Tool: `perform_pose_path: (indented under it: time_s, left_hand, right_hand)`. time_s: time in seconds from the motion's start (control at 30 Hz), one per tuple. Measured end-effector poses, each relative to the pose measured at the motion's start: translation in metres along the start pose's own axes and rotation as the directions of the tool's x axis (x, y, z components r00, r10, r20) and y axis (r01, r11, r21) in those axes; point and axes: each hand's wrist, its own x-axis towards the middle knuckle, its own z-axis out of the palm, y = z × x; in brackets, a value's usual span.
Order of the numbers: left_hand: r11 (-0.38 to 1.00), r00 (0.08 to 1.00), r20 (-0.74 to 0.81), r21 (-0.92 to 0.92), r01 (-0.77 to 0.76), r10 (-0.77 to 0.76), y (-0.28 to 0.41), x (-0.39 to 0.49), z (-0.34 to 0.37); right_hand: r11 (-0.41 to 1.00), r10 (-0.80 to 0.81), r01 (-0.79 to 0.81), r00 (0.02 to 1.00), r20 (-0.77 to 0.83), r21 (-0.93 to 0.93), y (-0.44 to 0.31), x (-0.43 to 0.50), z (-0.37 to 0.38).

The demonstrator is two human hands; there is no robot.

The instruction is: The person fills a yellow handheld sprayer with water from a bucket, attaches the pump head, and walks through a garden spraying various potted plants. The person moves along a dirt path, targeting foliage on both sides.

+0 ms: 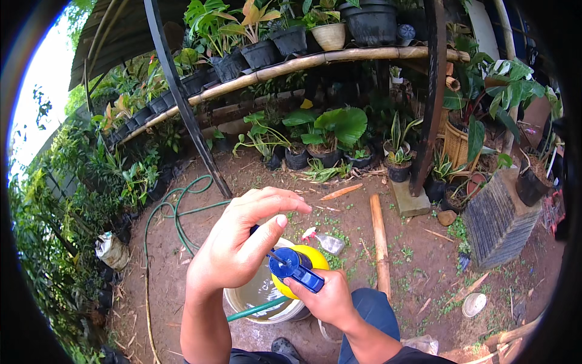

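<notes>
My right hand grips the blue trigger head of a yellow pressure sprayer, its thumb along the blue handle. Out of the sprayer's top runs a thin pump rod towards a dark blue pump handle, mostly hidden behind my left hand. The left palm seems to rest against that handle, with the fingers stretched out and not wrapped around it. Below the sprayer stands a whitish bucket holding cloudy water. A green hose crosses the bucket's rim.
On the ground ahead lie a clear spray bottle and a bamboo pole. Coiled hose is at left. Potted plants line a bamboo shelf between dark posts. A ridged block stands at right.
</notes>
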Motion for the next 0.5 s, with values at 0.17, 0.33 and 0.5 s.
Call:
perform_pose_path:
  time_s: [0.17, 0.33, 0.5]
  left_hand:
    - [0.983, 0.987, -0.008, -0.092, 0.161, -0.163, -0.021, -0.028, 0.039]
    - [0.996, 0.960, -0.280, 0.085, 0.017, 0.008, -0.025, -0.050, 0.055]
    - [0.764, 0.947, -0.159, 0.634, -0.119, 0.279, -0.022, -0.060, 0.034]
  right_hand:
    - [0.999, -0.048, 0.048, 0.999, -0.003, 0.003, 0.001, -0.002, 0.000]
    - [0.999, -0.041, 0.042, 0.999, 0.016, -0.028, -0.001, -0.006, 0.002]
    - [1.000, 0.012, -0.012, 1.000, 0.004, -0.025, -0.007, -0.008, -0.001]
